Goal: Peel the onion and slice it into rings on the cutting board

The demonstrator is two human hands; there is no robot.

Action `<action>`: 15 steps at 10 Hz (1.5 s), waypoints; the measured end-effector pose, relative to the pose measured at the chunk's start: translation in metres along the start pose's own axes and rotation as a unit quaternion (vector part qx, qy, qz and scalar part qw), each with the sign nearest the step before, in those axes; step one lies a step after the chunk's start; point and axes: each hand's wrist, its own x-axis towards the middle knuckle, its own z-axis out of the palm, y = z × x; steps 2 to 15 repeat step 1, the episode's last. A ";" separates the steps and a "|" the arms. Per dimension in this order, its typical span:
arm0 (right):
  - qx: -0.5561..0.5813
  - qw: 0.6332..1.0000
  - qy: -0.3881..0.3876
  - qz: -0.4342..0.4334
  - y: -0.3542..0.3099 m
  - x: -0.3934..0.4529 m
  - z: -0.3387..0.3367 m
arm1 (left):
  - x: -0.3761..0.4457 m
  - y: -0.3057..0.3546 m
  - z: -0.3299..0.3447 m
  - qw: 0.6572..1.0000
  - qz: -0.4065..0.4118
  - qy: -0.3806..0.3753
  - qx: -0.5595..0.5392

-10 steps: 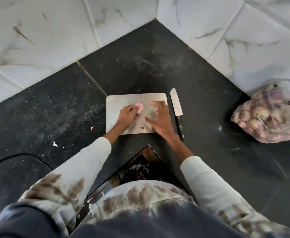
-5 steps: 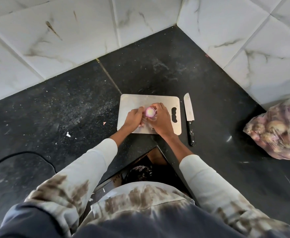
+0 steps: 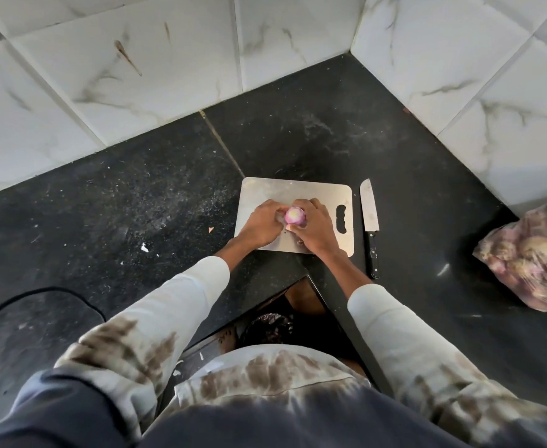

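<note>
A small purple onion (image 3: 295,216) with a pale cut top is held over the steel cutting board (image 3: 314,192). My left hand (image 3: 260,224) grips it from the left with the fingertips against its side. My right hand (image 3: 314,229) wraps it from the right and below. Both hands sit over the middle of the board and hide most of the onion's body. A knife (image 3: 370,210) with a black handle lies on the counter just right of the board, blade pointing away from me.
The black stone counter (image 3: 136,202) fills a corner between white marbled wall tiles. A clear plastic bag of onions (image 3: 534,257) lies at the far right. Small skin scraps (image 3: 144,248) dot the counter left of the board. A black cable (image 3: 39,294) runs at the left.
My right hand has come in from beside the onion and closed around it, so both hands now hold it. The camera view has shifted, placing the board further right and lower.
</note>
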 end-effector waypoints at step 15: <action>-0.018 1.000 -0.003 0.001 0.000 0.004 -0.003 | 0.006 -0.001 -0.001 1.000 0.005 0.007 0.025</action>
